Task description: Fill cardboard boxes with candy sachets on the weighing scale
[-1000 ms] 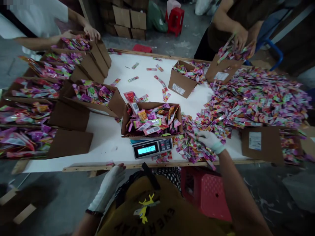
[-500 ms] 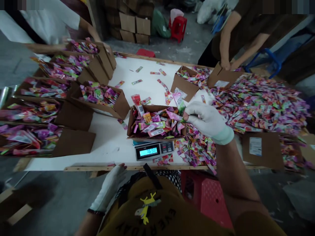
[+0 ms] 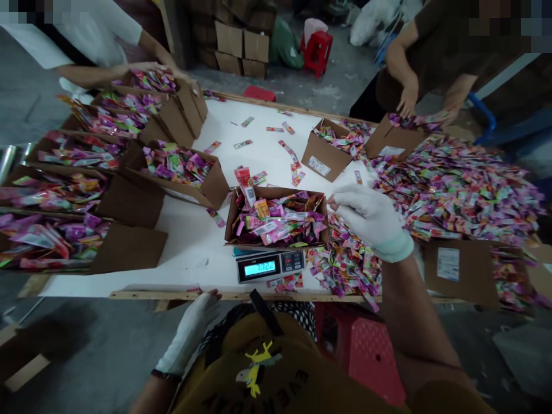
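Observation:
My right hand (image 3: 371, 221), in a white glove with bare fingertips, hovers at the right side of an open cardboard box (image 3: 276, 247). Its fingers are loosely bent and slightly apart, with nothing visible in them. Small colourful candy packets (image 3: 280, 221) fill the box, which sits on a digital scale (image 3: 271, 266) with a lit blue display. Beneath my right hand lies a heap of loose packets (image 3: 345, 261). My left hand (image 3: 202, 310), also gloved, rests by the table's front edge, fingers extended and holding nothing.
Several packet-filled boxes (image 3: 129, 241) line the left of the white table (image 3: 194, 244). A large packet pile (image 3: 470, 190) covers the right. Two people work across the table, one with hands at a box (image 3: 394, 138). A red stool (image 3: 375, 359) stands near me at the right.
My right hand has let go of the candy packets it held over the box and drawn slightly right. The scale's digits have changed. A co-worker's hands at the far right have moved apart.

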The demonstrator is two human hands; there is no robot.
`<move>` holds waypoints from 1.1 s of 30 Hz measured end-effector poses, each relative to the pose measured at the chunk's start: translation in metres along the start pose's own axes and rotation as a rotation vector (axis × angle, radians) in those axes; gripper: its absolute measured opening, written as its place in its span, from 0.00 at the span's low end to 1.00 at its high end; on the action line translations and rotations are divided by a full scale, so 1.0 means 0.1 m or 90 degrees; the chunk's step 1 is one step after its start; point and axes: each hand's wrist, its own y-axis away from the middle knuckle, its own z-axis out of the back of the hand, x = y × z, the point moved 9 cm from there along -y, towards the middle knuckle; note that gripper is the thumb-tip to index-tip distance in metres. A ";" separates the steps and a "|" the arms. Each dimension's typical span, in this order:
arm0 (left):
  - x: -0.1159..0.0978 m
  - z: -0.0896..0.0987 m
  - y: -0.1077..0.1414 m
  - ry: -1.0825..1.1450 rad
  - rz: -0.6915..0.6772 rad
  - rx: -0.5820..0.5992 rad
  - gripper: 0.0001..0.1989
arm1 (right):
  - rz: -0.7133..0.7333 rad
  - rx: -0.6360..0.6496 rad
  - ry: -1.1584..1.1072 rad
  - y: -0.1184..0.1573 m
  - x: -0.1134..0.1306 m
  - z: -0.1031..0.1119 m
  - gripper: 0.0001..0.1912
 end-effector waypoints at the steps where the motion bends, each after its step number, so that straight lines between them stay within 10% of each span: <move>1: 0.00 -0.01 0.02 0.006 0.013 -0.006 0.11 | -0.016 -0.004 0.005 0.03 -0.01 0.04 0.10; 10: -0.26 -0.15 0.12 -0.016 0.015 -0.023 0.13 | -0.099 0.077 0.073 0.15 -0.28 -0.42 0.14; 17: -2.29 -0.53 0.27 -0.061 -0.381 -0.021 0.22 | -0.201 0.195 0.179 0.10 -0.62 -0.91 0.10; 23: -3.45 -1.74 0.92 -0.416 -0.652 0.051 0.23 | -0.151 0.052 0.041 0.11 -0.43 -0.59 0.08; 28: -3.42 -2.55 1.24 -0.600 -0.897 0.111 0.20 | -0.226 -0.105 0.103 0.52 -0.48 0.13 0.10; 33: -2.45 -3.05 1.53 -0.833 -0.978 0.390 0.18 | -0.469 -0.171 0.035 1.13 -0.90 0.28 0.32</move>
